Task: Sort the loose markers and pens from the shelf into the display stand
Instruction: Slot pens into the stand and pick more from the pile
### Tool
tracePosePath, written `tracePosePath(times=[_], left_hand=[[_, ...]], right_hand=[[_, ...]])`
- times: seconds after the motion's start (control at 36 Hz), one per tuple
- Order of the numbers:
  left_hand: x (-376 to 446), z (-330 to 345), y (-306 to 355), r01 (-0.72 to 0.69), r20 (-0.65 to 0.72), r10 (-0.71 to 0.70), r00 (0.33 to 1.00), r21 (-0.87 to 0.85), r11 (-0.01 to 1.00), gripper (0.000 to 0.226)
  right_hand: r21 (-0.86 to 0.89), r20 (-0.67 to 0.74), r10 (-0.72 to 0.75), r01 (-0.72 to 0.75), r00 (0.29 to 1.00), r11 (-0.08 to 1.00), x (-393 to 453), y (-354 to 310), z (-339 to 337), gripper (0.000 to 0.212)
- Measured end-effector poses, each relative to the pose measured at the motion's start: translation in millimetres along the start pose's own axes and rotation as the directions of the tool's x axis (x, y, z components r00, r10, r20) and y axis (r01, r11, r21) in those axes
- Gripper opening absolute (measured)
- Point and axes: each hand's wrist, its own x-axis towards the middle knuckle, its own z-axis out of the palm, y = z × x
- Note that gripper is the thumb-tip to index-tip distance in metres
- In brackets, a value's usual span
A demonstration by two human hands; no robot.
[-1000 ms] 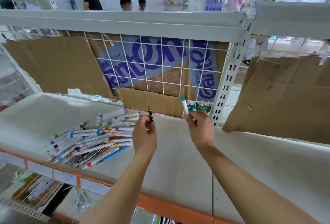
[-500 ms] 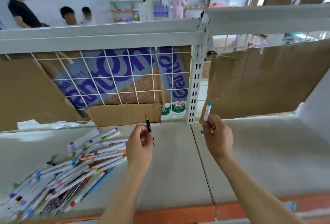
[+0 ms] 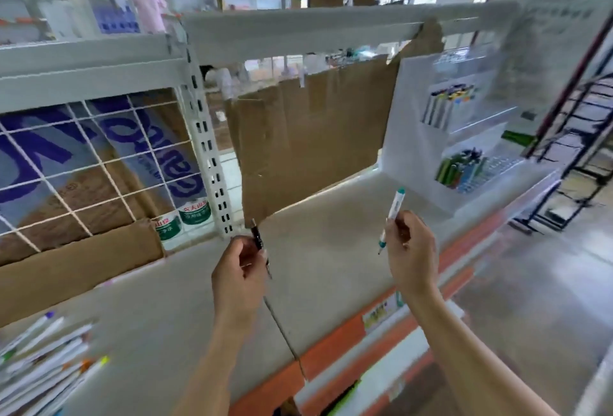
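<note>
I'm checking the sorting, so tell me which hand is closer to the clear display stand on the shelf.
Right. The right hand, holding the teal-capped marker, is just left of and below the display stand; the left hand, holding the black pen, is farther left.

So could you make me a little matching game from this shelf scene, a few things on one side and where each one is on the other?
Things:
1. black pen
2. white marker with teal cap
3. loose pile of markers
4. display stand

Places:
A. far right end of the shelf
B. right hand
C. lower left on the shelf
D. left hand

Pairs: 1-D, 2-B, 3-C, 4-A
</note>
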Motion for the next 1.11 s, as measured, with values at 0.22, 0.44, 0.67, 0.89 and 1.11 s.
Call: tracePosePath(times=[0.22, 0.44, 0.67, 0.89, 1.11], left_hand=[[-16.8, 108.4, 34.8, -0.036, 0.068, 0.041, 0.997, -0.076, 0.996, 0.014], [-51.9, 221.3, 91.0, -0.076, 0.147, 0.096, 0.984, -0.138, 0.987, 0.014], [-62.4, 289.7, 117.5, -0.073, 0.154, 0.088, 0.984, -0.100, 0.992, 0.018], [-31.5, 347.4, 124.0, -0.102, 0.157, 0.115, 0.981, -0.087, 0.991, 0.017], [13.5, 392.0, 122.8, -0.080, 0.127, 0.099, 0.987, -0.146, 0.986, 0.006]], right_hand=[[-0.073, -0.087, -0.013, 0.007, 0.996, 0.997, 31.6, 69.5, -88.8, 0.018], [-0.042, -0.098, -0.036, 0.032, 0.995, 0.999, 67.8, 125.0, -180.9, 0.019], [-0.035, -0.139, -0.044, 0.040, 0.989, 0.999, 111.8, 175.5, -228.2, 0.018], [-0.022, -0.137, -0.031, 0.028, 0.990, 0.999, 166.9, 208.2, -226.1, 0.024], [-0.102, -0.059, -0.090, 0.084, 0.994, 0.991, 230.0, 228.1, -203.4, 0.037]])
